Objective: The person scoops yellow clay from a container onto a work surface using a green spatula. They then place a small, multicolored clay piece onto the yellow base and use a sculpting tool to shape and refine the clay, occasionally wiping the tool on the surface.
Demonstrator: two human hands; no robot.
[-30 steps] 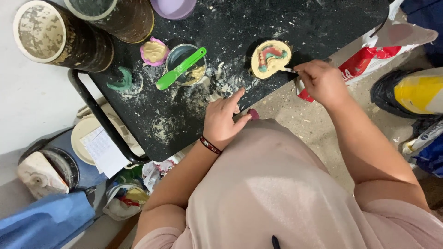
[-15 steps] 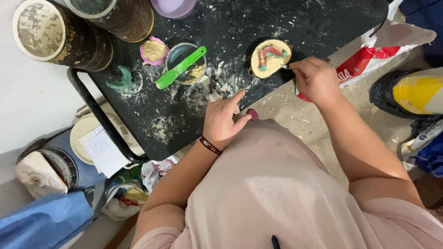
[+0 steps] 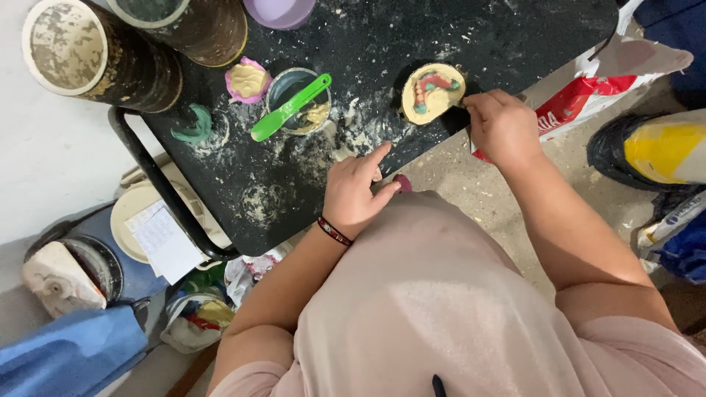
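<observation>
Left hand (image 3: 355,192) rests at the near edge of the black table (image 3: 515,44), fingers loose and spread, forefinger pressed on the top, grasping nothing; it appears to brace the body. At two o'clock from it, the right hand (image 3: 501,126) is closed around a thin tool, mostly hidden, its tip meeting the round plaster mould (image 3: 432,91), which lies flat near the table edge, within easy reach. At eleven o'clock from the left hand stands a small bowl (image 3: 294,95) with a green spatula (image 3: 289,107) laid across it, a pink cup (image 3: 248,79) beside it. Farthest, two large dusty tubs (image 3: 95,59).
</observation>
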